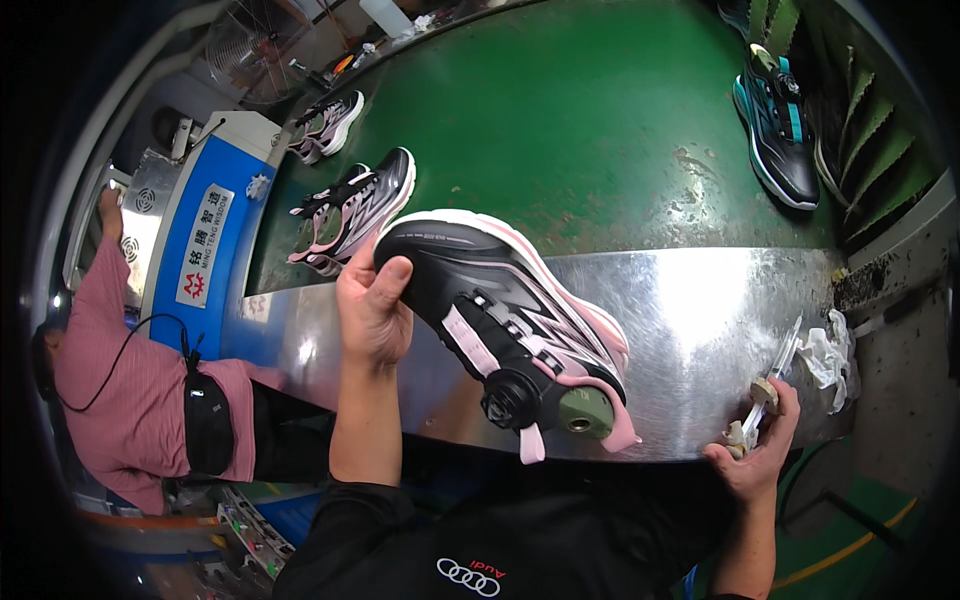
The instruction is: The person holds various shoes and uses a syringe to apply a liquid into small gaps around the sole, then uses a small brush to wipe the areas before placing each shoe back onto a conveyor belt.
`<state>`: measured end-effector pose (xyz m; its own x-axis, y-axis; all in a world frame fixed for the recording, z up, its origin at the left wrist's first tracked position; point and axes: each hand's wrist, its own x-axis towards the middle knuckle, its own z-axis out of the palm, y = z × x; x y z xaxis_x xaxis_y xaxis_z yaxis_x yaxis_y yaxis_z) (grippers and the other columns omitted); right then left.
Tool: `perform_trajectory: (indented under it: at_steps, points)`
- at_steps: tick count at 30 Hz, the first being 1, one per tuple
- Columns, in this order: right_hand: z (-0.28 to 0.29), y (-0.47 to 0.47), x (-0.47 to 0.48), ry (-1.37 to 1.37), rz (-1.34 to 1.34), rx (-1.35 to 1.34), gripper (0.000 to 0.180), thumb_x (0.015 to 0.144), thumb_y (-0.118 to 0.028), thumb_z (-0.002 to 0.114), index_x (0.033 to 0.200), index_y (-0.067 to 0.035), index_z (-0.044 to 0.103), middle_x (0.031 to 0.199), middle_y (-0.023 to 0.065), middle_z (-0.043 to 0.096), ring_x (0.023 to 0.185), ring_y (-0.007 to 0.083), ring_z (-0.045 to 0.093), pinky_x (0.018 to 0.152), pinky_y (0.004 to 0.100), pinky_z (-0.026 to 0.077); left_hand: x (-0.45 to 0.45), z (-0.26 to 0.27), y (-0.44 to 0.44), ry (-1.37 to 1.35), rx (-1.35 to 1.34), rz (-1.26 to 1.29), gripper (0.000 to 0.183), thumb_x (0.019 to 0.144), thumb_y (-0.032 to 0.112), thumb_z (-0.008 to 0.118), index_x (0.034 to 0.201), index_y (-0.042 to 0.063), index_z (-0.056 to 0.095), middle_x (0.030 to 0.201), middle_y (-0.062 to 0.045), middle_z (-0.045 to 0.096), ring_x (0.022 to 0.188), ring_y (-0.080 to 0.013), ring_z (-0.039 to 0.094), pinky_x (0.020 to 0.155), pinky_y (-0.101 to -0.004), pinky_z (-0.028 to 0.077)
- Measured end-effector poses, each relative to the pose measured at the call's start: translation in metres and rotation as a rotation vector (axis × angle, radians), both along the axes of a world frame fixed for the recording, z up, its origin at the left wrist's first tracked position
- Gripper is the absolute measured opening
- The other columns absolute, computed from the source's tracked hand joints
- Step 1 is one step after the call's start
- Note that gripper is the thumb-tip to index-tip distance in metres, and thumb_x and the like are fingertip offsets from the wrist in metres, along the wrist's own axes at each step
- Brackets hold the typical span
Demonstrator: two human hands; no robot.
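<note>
My left hand grips the toe of a black and pink sports shoe, thumb on the upper. The shoe has a white and pink sole, a round black lacing dial and a green shoe last inside its collar. At the right, the fingers of my right hand are around a clear plastic syringe with a tan piece around its barrel. The syringe lies over the metal table edge. Whether the hand has closed firmly on it is not plain.
More black and pink shoes stand at the left of the green surface. A black and teal shoe is at the right, beside a green rack. Crumpled white plastic lies near the syringe. A co-worker is at the left by a blue machine.
</note>
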<state>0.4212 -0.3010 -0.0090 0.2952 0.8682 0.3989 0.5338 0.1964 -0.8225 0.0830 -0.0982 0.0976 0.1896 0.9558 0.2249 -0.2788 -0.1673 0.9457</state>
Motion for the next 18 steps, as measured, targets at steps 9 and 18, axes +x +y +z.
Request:
perform_trajectory:
  at_steps: [9,18]
  points:
    - [0.002,0.002,0.001,-0.027,-0.008,0.008,0.092,0.057,-0.051,0.081,0.119,0.002,0.038,0.094,0.0095,0.041,0.081,0.0192,0.043,0.07,0.0297,0.038,0.007,-0.027,0.028,-0.089,-0.167,-0.048,0.031,0.085,0.016,0.061,0.107,-0.005,0.054,0.099,-0.012,0.063,0.087,-0.0182,0.063,0.081,-0.0294,0.051]
    - [0.001,-0.003,0.001,-0.053,0.029,-0.067,0.097,0.057,-0.05,0.081,0.124,0.002,0.034,0.108,0.0078,0.038,0.096,0.0182,0.042,0.086,0.0293,0.034,-0.003,-0.042,0.03,-0.11,-0.194,-0.176,0.045,0.086,0.019,0.055,0.12,-0.008,0.042,0.108,-0.021,0.058,0.098,-0.0289,0.06,0.085,-0.0402,0.051]
